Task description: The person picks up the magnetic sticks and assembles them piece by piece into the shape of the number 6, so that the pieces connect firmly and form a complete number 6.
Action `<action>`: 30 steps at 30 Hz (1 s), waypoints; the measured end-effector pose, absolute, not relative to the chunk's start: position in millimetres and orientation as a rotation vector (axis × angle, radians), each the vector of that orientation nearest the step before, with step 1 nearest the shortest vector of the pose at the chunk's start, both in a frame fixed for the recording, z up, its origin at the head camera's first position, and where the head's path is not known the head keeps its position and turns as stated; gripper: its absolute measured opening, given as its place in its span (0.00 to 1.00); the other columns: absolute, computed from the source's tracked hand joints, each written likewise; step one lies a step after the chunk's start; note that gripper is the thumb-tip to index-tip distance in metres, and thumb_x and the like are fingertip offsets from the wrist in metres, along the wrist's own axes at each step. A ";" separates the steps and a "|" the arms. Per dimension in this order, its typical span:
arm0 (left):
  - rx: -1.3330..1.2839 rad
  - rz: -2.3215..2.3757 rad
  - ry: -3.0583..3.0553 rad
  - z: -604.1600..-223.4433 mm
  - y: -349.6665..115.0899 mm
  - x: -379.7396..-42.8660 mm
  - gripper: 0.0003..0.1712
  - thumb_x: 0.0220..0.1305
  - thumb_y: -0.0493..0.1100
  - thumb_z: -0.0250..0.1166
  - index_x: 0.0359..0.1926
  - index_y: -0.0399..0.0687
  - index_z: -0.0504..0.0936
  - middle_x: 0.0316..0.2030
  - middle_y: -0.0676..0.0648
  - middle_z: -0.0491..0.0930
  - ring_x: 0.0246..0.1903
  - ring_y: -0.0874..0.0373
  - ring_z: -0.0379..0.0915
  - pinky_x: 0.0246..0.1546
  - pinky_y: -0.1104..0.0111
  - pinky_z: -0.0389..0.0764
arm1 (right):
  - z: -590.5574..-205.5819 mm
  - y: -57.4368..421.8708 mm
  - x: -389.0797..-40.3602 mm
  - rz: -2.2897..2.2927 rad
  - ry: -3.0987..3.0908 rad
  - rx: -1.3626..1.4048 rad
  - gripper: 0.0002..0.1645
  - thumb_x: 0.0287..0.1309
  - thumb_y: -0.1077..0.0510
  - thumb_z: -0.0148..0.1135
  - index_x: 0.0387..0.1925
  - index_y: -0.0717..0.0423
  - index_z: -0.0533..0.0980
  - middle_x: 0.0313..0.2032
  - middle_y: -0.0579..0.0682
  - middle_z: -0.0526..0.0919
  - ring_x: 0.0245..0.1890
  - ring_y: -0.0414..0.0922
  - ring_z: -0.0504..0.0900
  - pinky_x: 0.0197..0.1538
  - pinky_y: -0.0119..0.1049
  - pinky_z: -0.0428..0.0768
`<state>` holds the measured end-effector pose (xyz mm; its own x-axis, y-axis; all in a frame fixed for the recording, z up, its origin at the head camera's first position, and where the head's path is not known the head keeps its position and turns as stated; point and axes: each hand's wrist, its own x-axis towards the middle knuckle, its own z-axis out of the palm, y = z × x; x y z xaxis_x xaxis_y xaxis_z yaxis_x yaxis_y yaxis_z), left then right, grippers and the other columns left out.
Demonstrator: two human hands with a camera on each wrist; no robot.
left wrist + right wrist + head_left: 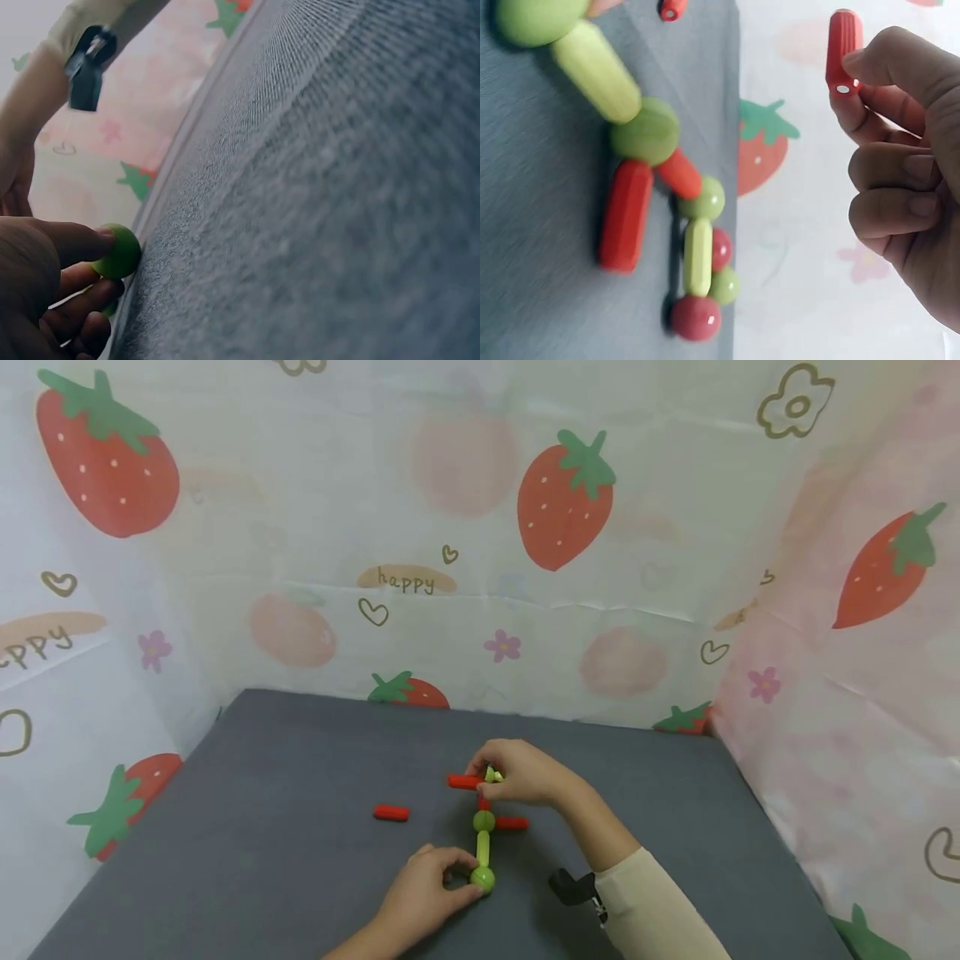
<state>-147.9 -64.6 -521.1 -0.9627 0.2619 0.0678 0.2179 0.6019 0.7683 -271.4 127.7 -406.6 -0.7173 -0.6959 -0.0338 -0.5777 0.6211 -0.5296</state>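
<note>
My right hand pinches a red magnetic building rod between thumb and fingers, raised above the chain of pieces. One end of this rod shows a pale round spot. Down on the table, my left hand holds the large green ball at the chain's near end with thumb and fingertips. From that ball a yellow-green rod runs to a second green ball. A red rod sticks out sideways from it, and a short red rod leads farther along.
Farther along the chain are smaller green balls, another yellow-green rod and a dark red ball. A loose red rod lies left of the chain on the dark grey table. Strawberry-print cloth hangs along the back and sides.
</note>
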 end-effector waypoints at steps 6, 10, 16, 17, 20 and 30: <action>0.401 1.287 2.733 -519.1 -65.1 -150.6 0.15 0.55 0.57 0.78 0.43 0.66 0.88 0.31 0.64 0.80 0.31 0.64 0.66 0.31 0.69 0.69 | -416.6 153.1 -251.0 -0.779 2.650 -1.041 0.13 0.59 0.61 0.65 0.44 0.42 0.80 0.39 0.37 0.79 0.26 0.39 0.69 0.31 0.32 0.70; 0.386 1.267 2.703 -517.0 -65.0 -152.8 0.16 0.55 0.58 0.78 0.44 0.66 0.88 0.30 0.60 0.77 0.31 0.61 0.66 0.30 0.68 0.68 | -424.4 168.1 -239.5 -0.798 2.687 -0.990 0.13 0.60 0.60 0.65 0.46 0.41 0.80 0.38 0.36 0.79 0.18 0.35 0.63 0.27 0.30 0.68; 0.369 1.266 2.695 -515.9 -64.6 -153.9 0.15 0.55 0.57 0.78 0.43 0.63 0.88 0.30 0.58 0.76 0.30 0.61 0.66 0.30 0.67 0.68 | -438.7 185.6 -221.5 -0.846 2.726 -0.959 0.11 0.64 0.56 0.69 0.46 0.39 0.82 0.39 0.34 0.81 0.19 0.35 0.64 0.27 0.30 0.68; 0.367 1.267 2.698 -516.1 -64.4 -153.8 0.15 0.55 0.57 0.78 0.43 0.63 0.88 0.30 0.58 0.76 0.30 0.61 0.66 0.30 0.67 0.68 | -441.4 188.0 -218.5 -0.858 2.729 -0.960 0.11 0.64 0.56 0.69 0.46 0.39 0.83 0.39 0.34 0.81 0.20 0.35 0.65 0.28 0.31 0.69; 0.363 1.294 2.698 -516.1 -64.1 -153.7 0.15 0.55 0.56 0.78 0.43 0.62 0.88 0.28 0.57 0.75 0.29 0.61 0.65 0.28 0.68 0.67 | -450.5 195.0 -212.0 -0.915 2.699 -0.962 0.11 0.64 0.57 0.70 0.46 0.39 0.84 0.39 0.36 0.80 0.22 0.34 0.67 0.29 0.31 0.70; 0.366 1.372 2.616 -517.7 -64.1 -158.2 0.16 0.55 0.53 0.79 0.43 0.58 0.89 0.30 0.57 0.78 0.27 0.62 0.68 0.27 0.69 0.69 | -480.2 210.4 -197.1 -1.079 2.531 -0.903 0.10 0.64 0.56 0.71 0.45 0.38 0.86 0.41 0.37 0.84 0.26 0.37 0.71 0.32 0.29 0.72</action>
